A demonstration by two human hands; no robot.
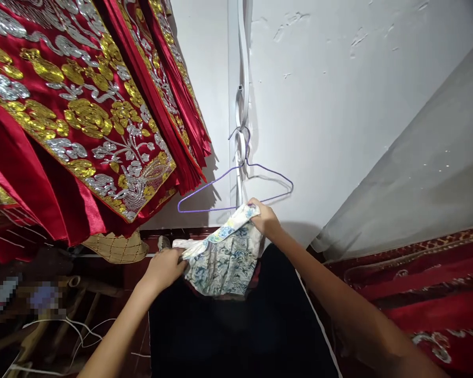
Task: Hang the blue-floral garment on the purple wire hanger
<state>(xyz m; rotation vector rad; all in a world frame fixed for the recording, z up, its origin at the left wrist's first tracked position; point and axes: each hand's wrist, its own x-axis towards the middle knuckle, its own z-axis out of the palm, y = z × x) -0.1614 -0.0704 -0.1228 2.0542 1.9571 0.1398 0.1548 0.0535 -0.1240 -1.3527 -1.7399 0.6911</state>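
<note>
Stretched between my two hands is a piece of floral cloth [223,260], white with blue, green and yellow patterning. My left hand [163,269] is closed on its left edge. My right hand [265,218] pinches the upper right corner, thumb on top, and sits higher than the left, so the top edge slants. Whether the cloth is a garment cannot be made out. Just above it a purple wire hanger [208,185] with nothing on it hangs from a white looped strap [242,113] against the wall.
Red satin hangings [89,123] with gold and silver sequins fill the upper left. A translucent sheet [429,157] slopes down the right wall, above red cloth [437,294]. White cables [79,328] and wooden poles lie at lower left, near a yellowish woven item [116,247].
</note>
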